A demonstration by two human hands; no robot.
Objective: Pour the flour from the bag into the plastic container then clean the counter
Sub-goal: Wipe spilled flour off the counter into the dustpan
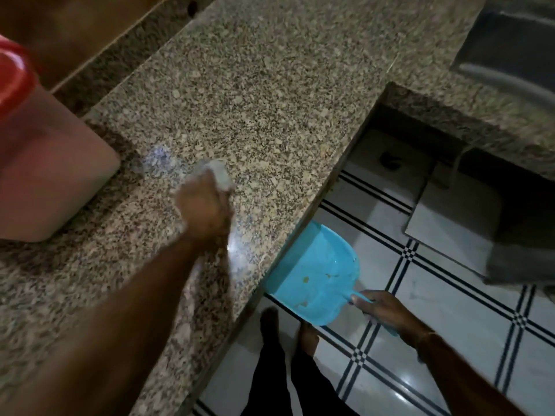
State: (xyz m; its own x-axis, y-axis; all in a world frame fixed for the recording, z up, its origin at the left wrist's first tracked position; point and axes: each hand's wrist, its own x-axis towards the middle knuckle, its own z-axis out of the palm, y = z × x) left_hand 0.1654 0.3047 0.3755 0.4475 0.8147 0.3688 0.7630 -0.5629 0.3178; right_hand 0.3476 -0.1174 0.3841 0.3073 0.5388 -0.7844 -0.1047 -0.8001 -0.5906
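Note:
My left hand point(204, 208) is closed around a pale cloth point(220, 172) and presses it on the speckled granite counter point(255, 100); the hand is blurred. A faint whitish smear of flour point(157, 159) lies just left of the cloth. My right hand point(384, 310) grips the handle of a blue dustpan point(315, 277), held against the counter's front edge, below the top. A few yellowish crumbs lie in the pan. The plastic container point(51, 175) with a red lid point(13, 76) stands at the left on the counter. No flour bag is in view.
A steel sink point(510, 46) is set into the counter at the top right. Below the edge is a white tiled floor point(450, 340) with dark lines. My feet point(288, 328) stand close to the counter. A dark opening lies under the sink section.

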